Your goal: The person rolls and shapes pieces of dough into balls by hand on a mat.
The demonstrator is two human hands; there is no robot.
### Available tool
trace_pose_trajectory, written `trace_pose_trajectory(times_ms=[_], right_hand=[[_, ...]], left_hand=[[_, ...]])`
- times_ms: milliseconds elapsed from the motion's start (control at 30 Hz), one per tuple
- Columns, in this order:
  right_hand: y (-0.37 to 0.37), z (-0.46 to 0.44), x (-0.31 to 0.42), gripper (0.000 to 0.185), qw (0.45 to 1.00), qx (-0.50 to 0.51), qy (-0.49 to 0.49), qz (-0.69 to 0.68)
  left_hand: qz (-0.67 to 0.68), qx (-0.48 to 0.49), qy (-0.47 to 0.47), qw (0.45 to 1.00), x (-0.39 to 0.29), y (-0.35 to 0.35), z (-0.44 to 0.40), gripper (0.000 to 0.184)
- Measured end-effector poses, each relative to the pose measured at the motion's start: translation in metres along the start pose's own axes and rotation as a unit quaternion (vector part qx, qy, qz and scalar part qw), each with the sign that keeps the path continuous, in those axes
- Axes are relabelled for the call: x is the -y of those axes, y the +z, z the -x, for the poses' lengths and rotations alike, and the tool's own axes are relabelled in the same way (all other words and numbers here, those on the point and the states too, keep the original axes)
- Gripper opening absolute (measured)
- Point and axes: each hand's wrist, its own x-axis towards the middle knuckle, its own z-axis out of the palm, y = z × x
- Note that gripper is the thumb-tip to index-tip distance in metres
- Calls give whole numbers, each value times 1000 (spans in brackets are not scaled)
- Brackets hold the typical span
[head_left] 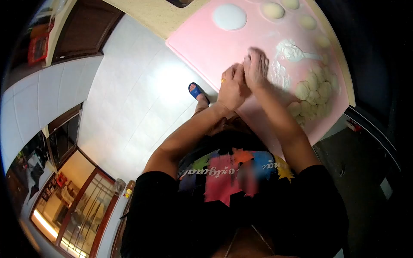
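My left hand (pixel 232 87), with a gold ring, is over the edge of the pink mat (pixel 193 43), its fingers curled. Touching it on the right is my right hand (pixel 256 69), fingers bent and pressed together. Whatever lies between the hands is hidden by the fingers. Right of them, white flour (pixel 289 50) is spread on the mat with a white scoop or spoon (pixel 312 56) in it. Many pale dough pieces (pixel 316 90) are heaped at the mat's right side.
A round white disc (pixel 229 17) lies at the top of the mat. Several round dough pieces, one at the top right (pixel 273 10), follow the far edge. Below the mat's left edge are a tiled floor (pixel 129 86) and a foot in a blue slipper (pixel 195 90).
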Motion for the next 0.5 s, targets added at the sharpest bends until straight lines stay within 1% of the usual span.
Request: trace_pose_trajectory(times_ms=[33,67,100,133,167,200,233,300,333,400,433,467,500], right_hand=[[-1,-17,0,29,999,25,-16,12],[-1,-34,0,28,998,49,-34,24],[0,-47,-4,28,998,52,-37,22],[2,-60,-9,27,992,118,-44,22],[6,-71,-13,26,982,181,-51,21],[9,-79,-13,28,981,183,-56,19],[9,-80,-12,28,981,184,-60,17],[9,-81,-12,33,984,161,15,-69],[4,-76,-10,40,919,186,233,-256],[3,-46,-10,47,831,122,406,-361],[7,-24,-12,47,877,49,374,-299],[-22,-17,27,44,902,85,352,-236],[-14,1,16,40,966,78,205,-136]], left_hand=[[41,-6,11,999,6,-4,-3,85],[29,-20,71,997,18,-3,-15,95],[30,-24,68,997,25,-1,-33,95],[131,21,51,990,31,-1,-53,101],[230,64,36,970,31,-3,-65,107],[237,22,-12,971,22,-1,-66,111],[238,17,-13,971,23,6,-66,111],[286,-1,-27,958,25,16,-67,114],[289,-3,-28,957,25,19,-61,114],[126,46,47,990,19,25,-38,117],[126,44,46,990,13,27,-22,117],[89,22,55,994,8,30,-5,117],[52,0,64,997,7,32,5,116]])
